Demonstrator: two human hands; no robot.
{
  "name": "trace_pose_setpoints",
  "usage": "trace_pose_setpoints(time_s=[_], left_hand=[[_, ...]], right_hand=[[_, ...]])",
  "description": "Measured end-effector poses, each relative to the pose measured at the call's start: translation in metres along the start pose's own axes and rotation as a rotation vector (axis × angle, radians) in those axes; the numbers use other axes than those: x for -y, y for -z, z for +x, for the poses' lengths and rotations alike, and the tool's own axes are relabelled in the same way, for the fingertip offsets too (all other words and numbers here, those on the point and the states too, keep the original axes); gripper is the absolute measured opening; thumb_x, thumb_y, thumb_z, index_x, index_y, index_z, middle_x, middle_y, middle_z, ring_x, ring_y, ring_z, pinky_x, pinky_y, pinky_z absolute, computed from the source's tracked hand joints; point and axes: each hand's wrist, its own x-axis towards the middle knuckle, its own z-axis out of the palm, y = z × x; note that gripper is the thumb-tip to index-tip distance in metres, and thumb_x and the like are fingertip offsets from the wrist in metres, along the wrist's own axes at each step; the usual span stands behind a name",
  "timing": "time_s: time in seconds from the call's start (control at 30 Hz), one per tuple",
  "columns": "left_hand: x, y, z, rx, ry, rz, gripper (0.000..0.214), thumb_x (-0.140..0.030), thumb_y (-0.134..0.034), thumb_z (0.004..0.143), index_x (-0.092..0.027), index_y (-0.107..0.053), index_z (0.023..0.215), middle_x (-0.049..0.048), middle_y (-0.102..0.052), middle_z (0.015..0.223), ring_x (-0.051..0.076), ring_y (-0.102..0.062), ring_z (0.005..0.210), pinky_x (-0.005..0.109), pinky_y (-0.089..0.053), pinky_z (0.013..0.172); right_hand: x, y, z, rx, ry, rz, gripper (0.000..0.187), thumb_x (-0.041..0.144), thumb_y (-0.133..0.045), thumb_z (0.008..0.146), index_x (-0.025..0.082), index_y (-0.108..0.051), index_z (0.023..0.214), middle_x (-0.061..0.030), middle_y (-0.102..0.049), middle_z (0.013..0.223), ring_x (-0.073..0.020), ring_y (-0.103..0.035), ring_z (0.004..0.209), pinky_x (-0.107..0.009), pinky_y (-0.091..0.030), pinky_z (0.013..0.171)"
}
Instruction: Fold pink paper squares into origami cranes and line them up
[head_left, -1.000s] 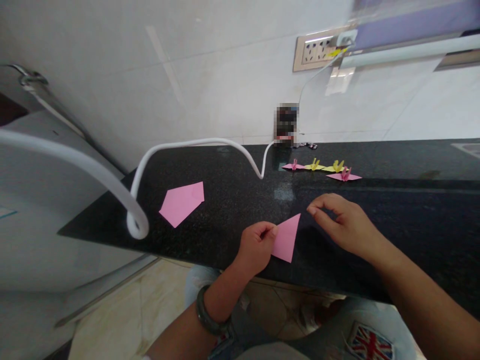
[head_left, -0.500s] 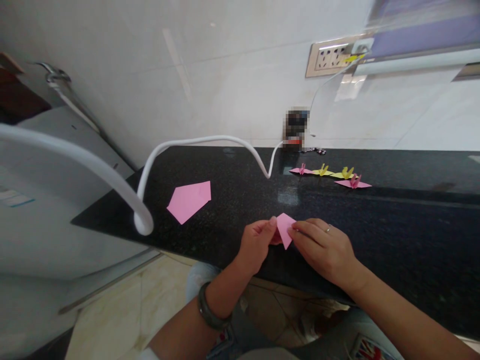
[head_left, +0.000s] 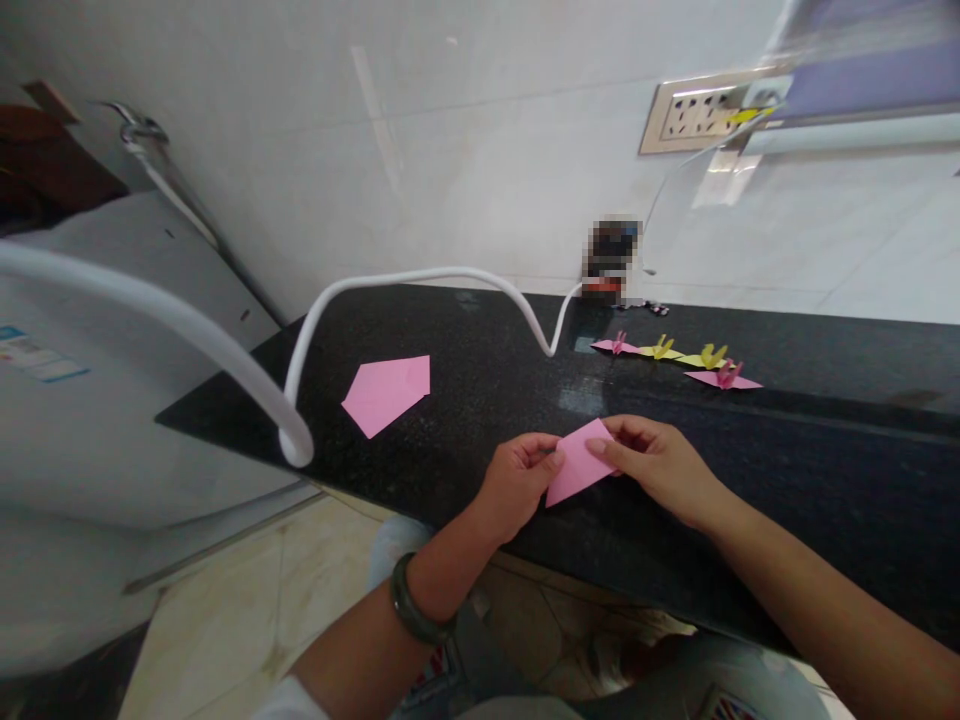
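Observation:
A folded sheet of pink origami paper (head_left: 579, 468) is held between my two hands, just above the front of the black countertop (head_left: 480, 400). My left hand (head_left: 517, 485) pinches its left side, thumb on top. On the right side, my right hand (head_left: 652, 462) grips the paper with its thumb across the upper face and the fingers behind, partly hidden. Another folded pink paper (head_left: 388, 394) lies flat on the counter to the left. Beyond my right hand stand several small folded paper cranes, among them a yellow crane (head_left: 712, 357) and a pink crane (head_left: 726, 378).
A white flexible arm (head_left: 442, 273) bends across the left part of the counter towards a pixelated object (head_left: 611, 255) at the wall. A socket panel (head_left: 697, 112) is on the tiled wall. Left of the counter is a white appliance (head_left: 142, 290).
The pink paper has turned and now shows a wider four-sided face. My right hand has shifted its grip, with the thumb now on top. The whole view has moved slightly.

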Motion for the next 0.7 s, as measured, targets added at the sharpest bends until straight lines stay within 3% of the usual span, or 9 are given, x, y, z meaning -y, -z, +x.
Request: trace_pose_setpoints(time_s=[0.07,0.2,0.33,0.43,0.7], left_hand=[[-0.002,-0.001,0.001,-0.001,0.017,0.043,0.019,-0.027,-0.057,0.068,-0.010,-0.060,0.077,0.0007,-0.055,0.062,0.007,-0.045,0.052,0.019,-0.035,0.050],[-0.002,0.000,0.006,0.002,0.064,0.071,0.019,-0.027,-0.053,0.070,-0.010,-0.059,0.076,0.0014,-0.054,0.063,0.008,-0.047,0.054,0.021,-0.039,0.053],[0.000,0.001,0.012,-0.017,0.093,0.078,0.018,-0.026,-0.054,0.070,-0.010,-0.059,0.076,0.0013,-0.054,0.063,0.008,-0.047,0.054,0.021,-0.039,0.053],[0.002,0.001,0.016,-0.022,0.119,0.060,0.018,-0.026,-0.053,0.070,-0.011,-0.060,0.077,0.0014,-0.055,0.064,0.007,-0.047,0.053,0.022,-0.039,0.054],[0.006,0.003,0.023,-0.026,0.184,0.046,0.015,-0.023,-0.052,0.070,-0.011,-0.058,0.076,0.0024,-0.055,0.066,0.008,-0.049,0.054,0.022,-0.040,0.053]], right_hand=[[-0.001,0.000,0.003,0.054,-0.007,0.076,0.029,0.037,-0.052,0.074,0.016,-0.058,0.092,-0.0044,-0.063,0.078,-0.0149,-0.057,0.066,-0.027,-0.046,0.059],[-0.006,0.000,0.008,-0.028,0.071,0.013,0.026,0.034,-0.055,0.073,0.017,-0.060,0.092,-0.0041,-0.063,0.077,-0.0146,-0.057,0.064,-0.026,-0.046,0.056],[-0.012,0.003,0.010,-0.079,0.362,-0.157,0.016,0.026,-0.054,0.075,0.021,-0.064,0.087,-0.0043,-0.062,0.084,-0.0152,-0.057,0.075,-0.028,-0.047,0.066],[-0.015,0.008,0.010,-0.021,0.568,-0.327,0.020,0.019,-0.052,0.076,0.024,-0.063,0.091,-0.0047,-0.061,0.090,-0.0159,-0.055,0.083,-0.030,-0.046,0.072],[-0.025,0.017,0.012,0.076,0.778,-0.623,0.031,0.018,-0.051,0.077,0.027,-0.057,0.106,-0.0054,-0.056,0.104,-0.0185,-0.050,0.091,-0.034,-0.044,0.075]])
